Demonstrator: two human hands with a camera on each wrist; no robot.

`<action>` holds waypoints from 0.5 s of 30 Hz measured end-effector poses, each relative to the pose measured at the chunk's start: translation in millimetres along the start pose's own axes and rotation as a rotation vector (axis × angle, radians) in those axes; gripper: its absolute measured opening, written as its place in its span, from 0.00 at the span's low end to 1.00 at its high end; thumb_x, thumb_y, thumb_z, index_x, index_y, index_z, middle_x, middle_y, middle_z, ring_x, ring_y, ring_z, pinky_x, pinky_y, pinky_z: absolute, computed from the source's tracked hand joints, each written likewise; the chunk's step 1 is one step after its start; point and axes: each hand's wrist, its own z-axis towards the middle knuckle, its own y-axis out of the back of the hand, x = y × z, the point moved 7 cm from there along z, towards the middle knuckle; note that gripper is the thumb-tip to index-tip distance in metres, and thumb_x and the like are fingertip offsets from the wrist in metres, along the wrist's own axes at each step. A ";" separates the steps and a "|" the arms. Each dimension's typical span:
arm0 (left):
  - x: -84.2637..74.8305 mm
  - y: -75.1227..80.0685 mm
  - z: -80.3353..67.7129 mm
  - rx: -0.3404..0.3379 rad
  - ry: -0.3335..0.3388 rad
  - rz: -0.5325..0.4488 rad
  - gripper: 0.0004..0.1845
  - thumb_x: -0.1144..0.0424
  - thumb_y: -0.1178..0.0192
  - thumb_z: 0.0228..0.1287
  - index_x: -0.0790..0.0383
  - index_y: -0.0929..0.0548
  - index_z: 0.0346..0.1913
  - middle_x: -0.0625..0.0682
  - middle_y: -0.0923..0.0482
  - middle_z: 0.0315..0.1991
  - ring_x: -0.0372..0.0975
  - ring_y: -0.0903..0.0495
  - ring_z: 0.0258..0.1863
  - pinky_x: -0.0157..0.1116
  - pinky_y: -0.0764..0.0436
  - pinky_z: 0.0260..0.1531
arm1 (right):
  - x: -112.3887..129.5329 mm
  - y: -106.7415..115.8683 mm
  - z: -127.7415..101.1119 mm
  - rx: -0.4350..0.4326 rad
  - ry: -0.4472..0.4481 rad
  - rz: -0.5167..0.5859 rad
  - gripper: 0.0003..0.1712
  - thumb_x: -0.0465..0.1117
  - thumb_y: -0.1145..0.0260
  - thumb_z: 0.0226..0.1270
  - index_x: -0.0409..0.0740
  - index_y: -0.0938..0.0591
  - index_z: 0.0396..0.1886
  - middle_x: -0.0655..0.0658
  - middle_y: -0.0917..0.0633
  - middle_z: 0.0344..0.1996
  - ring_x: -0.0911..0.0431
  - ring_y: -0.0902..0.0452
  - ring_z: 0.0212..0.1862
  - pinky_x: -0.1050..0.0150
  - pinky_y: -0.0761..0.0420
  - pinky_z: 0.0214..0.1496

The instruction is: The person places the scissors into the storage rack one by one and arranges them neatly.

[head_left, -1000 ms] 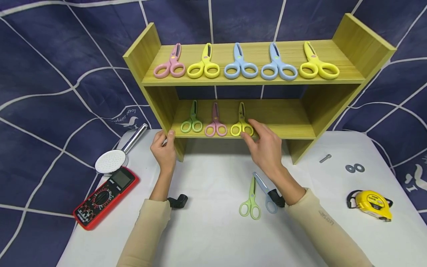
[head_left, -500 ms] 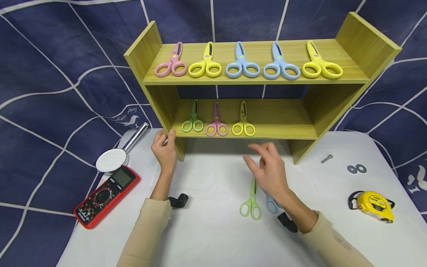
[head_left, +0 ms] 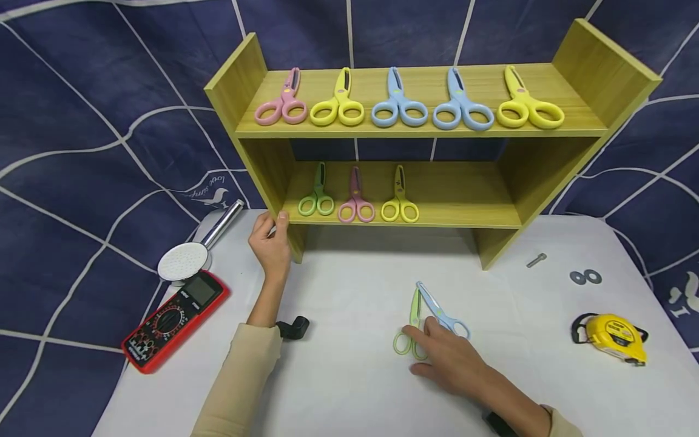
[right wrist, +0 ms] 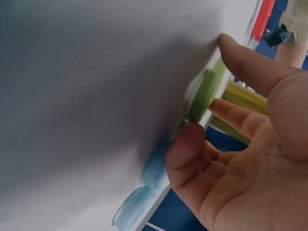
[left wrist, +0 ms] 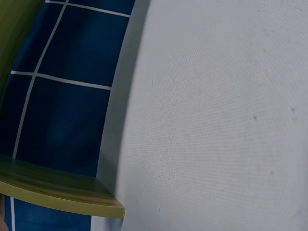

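My left hand (head_left: 271, 246) grips the lower left front edge of the wooden shelf (head_left: 459, 226), thumb uppermost. Over the table, my right hand (head_left: 450, 361) is at the handles of the green scissors (head_left: 415, 309), its thumb and fingers spread apart around them. The right wrist view shows the green handle (right wrist: 204, 94) between them, not visibly pinched. Light blue scissors (head_left: 437, 306) lie beside the green pair, their tips close together. Green scissors (head_left: 317, 197), pink scissors (head_left: 356, 200) and yellow scissors (head_left: 400, 200) stand in a row on the lower tier.
Several pink, yellow and blue scissors line the upper tier (head_left: 426, 135). A shower head (head_left: 182, 262) and red multimeter (head_left: 175, 321) lie at the left. To the right are a bolt (head_left: 536, 260), two washers (head_left: 585, 277) and a yellow tape measure (head_left: 614, 337).
My right hand has left the yellow scissors on the lower tier and come down and back to the green scissors on the table. My left hand stays on the shelf.
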 end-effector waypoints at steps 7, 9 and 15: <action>3.5 2.2 0.8 0.002 0.014 -0.008 0.12 0.70 0.38 0.61 0.79 0.15 0.42 0.48 0.18 0.36 0.33 0.22 0.37 0.24 0.19 0.33 | 7.9 -2.5 3.0 0.043 0.059 0.054 0.29 0.39 0.23 0.53 0.51 0.23 0.55 0.52 0.29 0.33 0.62 0.39 0.23 0.71 0.36 0.20; 2.4 2.1 1.2 0.002 0.007 -0.010 0.12 0.71 0.38 0.61 0.79 0.15 0.42 0.49 0.18 0.35 0.33 0.22 0.37 0.24 0.19 0.32 | 9.2 -3.1 3.0 0.051 0.062 0.060 0.28 0.38 0.24 0.53 0.50 0.22 0.55 0.52 0.29 0.33 0.62 0.39 0.22 0.70 0.36 0.20; 1.6 0.1 0.8 0.000 0.003 -0.014 0.12 0.71 0.37 0.61 0.80 0.15 0.41 0.51 0.18 0.35 0.33 0.22 0.36 0.24 0.19 0.32 | 7.5 -3.0 0.0 0.054 0.047 0.064 0.28 0.37 0.25 0.53 0.49 0.21 0.56 0.52 0.28 0.35 0.62 0.39 0.22 0.70 0.36 0.19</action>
